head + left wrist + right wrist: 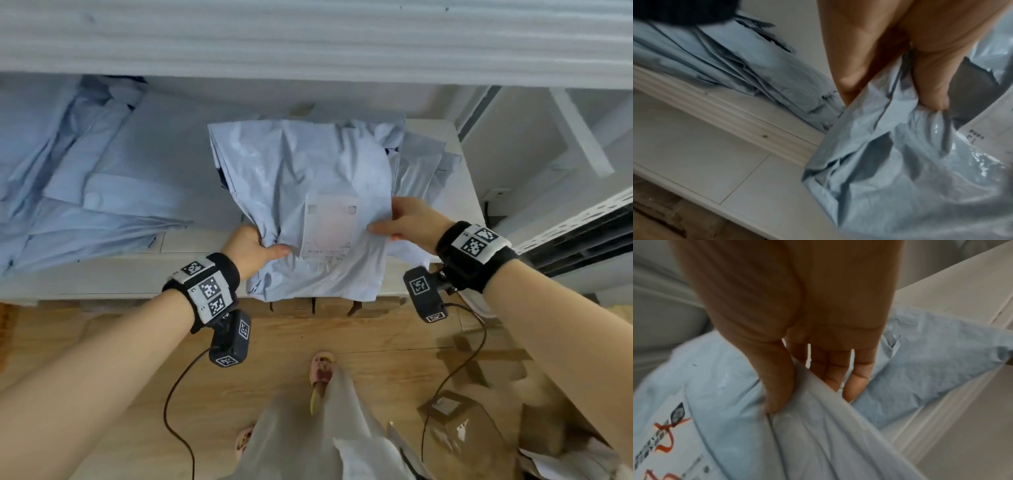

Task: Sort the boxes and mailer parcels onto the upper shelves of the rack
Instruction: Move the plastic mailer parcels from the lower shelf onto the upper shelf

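We grip the grey mailer parcel (308, 205) with left hand (251, 248) at 7 o'clock and right hand (409, 222) at 4, settling it on the shelf (113, 277); next, we judge, push it deeper and let go.

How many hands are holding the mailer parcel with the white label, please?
2. The left hand grips the near-left edge of the mailer parcel; the right hand pinches its right edge beside the label.

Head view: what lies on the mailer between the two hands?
The white shipping label lies between the left hand and right hand on the grey mailer parcel; the head view shows it.
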Demonstrator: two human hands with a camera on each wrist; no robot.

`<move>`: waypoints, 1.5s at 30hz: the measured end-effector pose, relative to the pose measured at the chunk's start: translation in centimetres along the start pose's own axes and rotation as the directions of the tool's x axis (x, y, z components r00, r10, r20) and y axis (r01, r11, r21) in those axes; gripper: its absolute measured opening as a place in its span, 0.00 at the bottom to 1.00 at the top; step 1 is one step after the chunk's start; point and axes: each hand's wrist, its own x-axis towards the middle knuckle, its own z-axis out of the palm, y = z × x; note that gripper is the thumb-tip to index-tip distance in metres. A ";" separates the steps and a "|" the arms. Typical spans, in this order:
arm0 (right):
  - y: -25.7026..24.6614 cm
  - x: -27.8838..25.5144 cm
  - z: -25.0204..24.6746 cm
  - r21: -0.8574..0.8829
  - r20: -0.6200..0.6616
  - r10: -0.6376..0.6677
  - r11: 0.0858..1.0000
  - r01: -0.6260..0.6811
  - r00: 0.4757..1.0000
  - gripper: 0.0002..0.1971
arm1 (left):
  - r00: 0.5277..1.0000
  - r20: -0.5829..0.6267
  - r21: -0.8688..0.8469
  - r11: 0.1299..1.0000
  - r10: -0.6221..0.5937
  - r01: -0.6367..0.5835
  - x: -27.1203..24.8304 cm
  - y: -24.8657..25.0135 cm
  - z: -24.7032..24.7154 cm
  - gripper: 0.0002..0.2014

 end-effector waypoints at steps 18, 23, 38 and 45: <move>-12.1 -16.6 9.5 -0.205 -0.301 -0.482 0.875 0.438 0.823 0.11 | 0.932 -0.161 0.053 0.946 0.324 -0.320 -14.0 5.1 -16.1 0.15; -17.6 -20.1 7.6 -0.265 -0.381 -0.550 0.835 0.482 0.743 0.10 | 0.888 -0.144 0.093 0.899 0.437 -0.427 -15.4 10.6 -20.2 0.09; -29.5 -21.0 -4.0 -0.347 -0.583 -0.547 0.836 0.425 0.600 0.22 | 0.698 -0.245 0.169 0.738 0.673 -0.653 -13.1 26.0 -24.9 0.33; -32.7 -18.6 -12.2 -0.541 -0.589 -0.593 0.794 0.277 0.548 0.11 | 0.753 -0.141 0.306 0.752 0.642 -0.584 -7.5 32.9 -23.4 0.24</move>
